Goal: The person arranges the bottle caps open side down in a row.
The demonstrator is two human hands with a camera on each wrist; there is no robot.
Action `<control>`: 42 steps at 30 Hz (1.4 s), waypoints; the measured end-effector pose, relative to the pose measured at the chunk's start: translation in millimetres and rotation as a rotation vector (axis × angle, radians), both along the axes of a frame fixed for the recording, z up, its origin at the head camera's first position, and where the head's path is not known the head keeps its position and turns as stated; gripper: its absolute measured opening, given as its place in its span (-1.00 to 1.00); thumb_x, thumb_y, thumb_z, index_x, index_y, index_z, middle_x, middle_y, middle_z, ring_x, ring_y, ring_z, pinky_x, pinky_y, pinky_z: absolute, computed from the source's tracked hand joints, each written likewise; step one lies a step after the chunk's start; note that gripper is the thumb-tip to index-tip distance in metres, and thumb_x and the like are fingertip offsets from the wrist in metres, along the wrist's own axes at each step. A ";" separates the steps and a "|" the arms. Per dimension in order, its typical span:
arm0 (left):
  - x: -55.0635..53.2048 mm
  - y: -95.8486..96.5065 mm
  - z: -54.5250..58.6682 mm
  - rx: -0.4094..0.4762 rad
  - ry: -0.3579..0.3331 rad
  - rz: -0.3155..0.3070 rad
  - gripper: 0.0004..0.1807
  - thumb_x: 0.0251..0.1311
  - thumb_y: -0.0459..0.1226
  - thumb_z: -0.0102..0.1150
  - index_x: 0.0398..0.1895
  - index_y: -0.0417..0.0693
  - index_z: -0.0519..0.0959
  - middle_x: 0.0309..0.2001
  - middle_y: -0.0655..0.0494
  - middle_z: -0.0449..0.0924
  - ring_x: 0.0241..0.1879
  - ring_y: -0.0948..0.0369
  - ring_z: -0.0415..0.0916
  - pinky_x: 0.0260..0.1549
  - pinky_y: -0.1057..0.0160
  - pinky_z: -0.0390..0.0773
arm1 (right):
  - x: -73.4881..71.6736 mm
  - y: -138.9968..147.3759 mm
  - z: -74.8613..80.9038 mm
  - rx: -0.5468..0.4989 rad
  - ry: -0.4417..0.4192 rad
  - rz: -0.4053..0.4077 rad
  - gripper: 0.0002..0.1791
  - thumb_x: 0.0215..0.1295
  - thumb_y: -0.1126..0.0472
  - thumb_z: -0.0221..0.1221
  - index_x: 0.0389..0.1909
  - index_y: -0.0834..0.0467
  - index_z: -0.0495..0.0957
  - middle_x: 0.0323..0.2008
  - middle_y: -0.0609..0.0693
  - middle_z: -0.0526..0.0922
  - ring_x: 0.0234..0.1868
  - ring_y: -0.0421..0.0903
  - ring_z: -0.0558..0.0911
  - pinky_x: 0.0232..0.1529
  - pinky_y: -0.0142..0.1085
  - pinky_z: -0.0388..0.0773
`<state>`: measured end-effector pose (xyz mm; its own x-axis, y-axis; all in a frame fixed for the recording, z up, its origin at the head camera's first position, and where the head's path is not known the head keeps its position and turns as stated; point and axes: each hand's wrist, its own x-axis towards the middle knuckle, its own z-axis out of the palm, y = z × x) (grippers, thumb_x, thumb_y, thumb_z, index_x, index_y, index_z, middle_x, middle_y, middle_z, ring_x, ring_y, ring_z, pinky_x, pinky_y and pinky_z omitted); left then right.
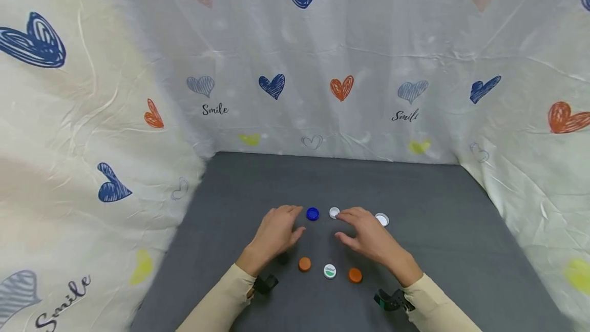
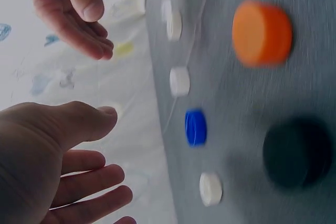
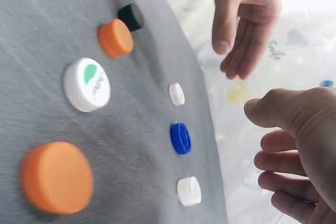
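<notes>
Working out from closest in, with the blue cap (image 1: pixel 312 213) as our marker: an orange cap (image 1: pixel 355 275) sits nearer and to its right; a white cap with a green mark (image 1: pixel 329 271) lies nearer and slightly right; a second orange cap (image 1: pixel 304 264) is nearly straight in front of it; a black cap (image 2: pixel 296 153) stands nearer and to its left; all on the grey tabletop (image 1: pixel 258 183). Now the hands: the left hand (image 1: pixel 276 229) hovers left of the blue cap, the right hand (image 1: pixel 371 234) to its right; the fingers on both are loose and parted, grasping nothing! Out beside the blue cap: a plain white cap (image 1: pixel 334 212) just to its right; another white cap (image 1: pixel 382 219) farther right; a third white cap (image 2: pixel 210 189) on its left. It looks like a free-handed moment over the caps; the next move, I'd judge, calls for low, precise fingers and a light pinch at one rim.
</notes>
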<state>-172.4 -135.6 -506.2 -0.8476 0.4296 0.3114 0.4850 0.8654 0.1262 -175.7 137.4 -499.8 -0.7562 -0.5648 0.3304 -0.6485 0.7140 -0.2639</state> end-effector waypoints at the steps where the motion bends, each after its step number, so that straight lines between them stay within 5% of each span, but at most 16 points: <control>1: -2.0 -4.4 0.9 0.003 0.004 0.008 -0.42 0.15 -0.02 0.41 0.21 -0.05 0.60 0.09 0.08 0.69 0.09 0.13 0.63 0.02 0.04 0.62 | -3.9 -3.8 1.3 0.004 0.001 0.005 -0.51 0.17 -0.03 0.43 0.08 0.08 0.67 0.03 -0.03 0.70 0.10 -0.02 0.63 0.10 -0.02 0.59; 6: -11.3 -21.8 3.0 0.018 0.026 0.025 -0.39 0.10 -0.02 0.47 0.19 -0.09 0.61 0.07 0.03 0.70 0.05 0.10 0.66 -0.01 0.04 0.64 | -22.7 -21.3 4.4 0.032 -0.001 0.021 -0.52 0.19 -0.05 0.41 0.07 0.10 0.67 0.04 0.00 0.70 0.12 0.01 0.62 0.11 0.01 0.57; 18: -31.2 -36.1 0.7 0.087 -0.099 0.080 -0.46 0.13 -0.07 0.46 0.16 -0.07 0.64 0.09 -0.01 0.69 0.08 0.05 0.64 0.07 0.03 0.61 | -61.2 -55.6 1.7 0.088 -0.025 0.107 -0.55 0.23 -0.05 0.38 0.05 0.12 0.68 0.02 0.01 0.71 0.10 0.00 0.64 0.14 -0.01 0.56; 42: -51.5 -38.2 -27.7 0.079 -0.178 0.145 -0.55 0.07 -0.13 0.51 0.05 0.00 0.71 -0.06 0.02 0.75 -0.07 0.04 0.69 -0.13 0.01 0.66 | -88.5 -98.0 -30.7 0.121 -0.127 0.132 -0.57 0.19 0.02 0.41 0.01 0.18 0.70 -0.03 0.05 0.72 0.04 0.02 0.66 0.14 -0.03 0.56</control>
